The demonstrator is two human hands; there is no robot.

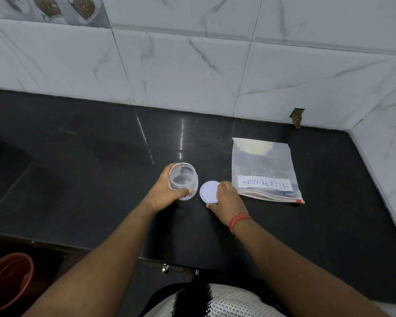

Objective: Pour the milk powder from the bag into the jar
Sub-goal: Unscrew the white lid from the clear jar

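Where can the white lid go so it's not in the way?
Crowded: jar, lid and milk powder bag sit close together. Bare counter lies left of the jar, and between the jar and the tiled wall.

Dim, bluish light is falling from above — glare streaks are gleaming on the black countertop (181,138) beyond the fingers (169,177); wide-angle distortion is bending the edges.

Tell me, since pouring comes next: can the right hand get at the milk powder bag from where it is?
Probably yes. The right hand grips the lid beside the bag, with only bare counter between them; it must let go of the lid first.
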